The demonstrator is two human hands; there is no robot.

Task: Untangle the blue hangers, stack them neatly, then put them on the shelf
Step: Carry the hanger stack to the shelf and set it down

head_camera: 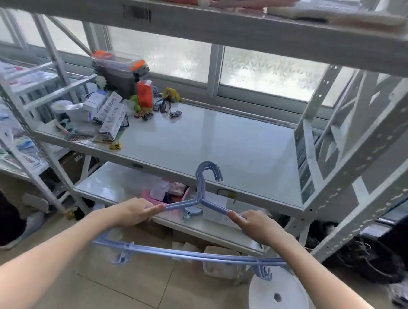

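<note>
A stack of blue hangers (201, 190) is held level in front of the white metal shelf unit, hooks lined up and pointing away from me. My left hand (133, 212) grips the left shoulder of the stack. My right hand (256, 225) grips the right shoulder. The bottom bars (191, 253) run between my forearms, with small clips hanging at both ends. The hooks hover just before the front edge of the middle shelf (223, 141), whose right and centre surface is bare.
Boxes, an orange carton (145, 93), toy cars and a grey bin (119, 73) crowd the shelf's back left. Folded cloths lie on the top shelf (207, 22). A lower shelf (113, 186) holds pink items. A white stool (279, 299) stands below my right arm.
</note>
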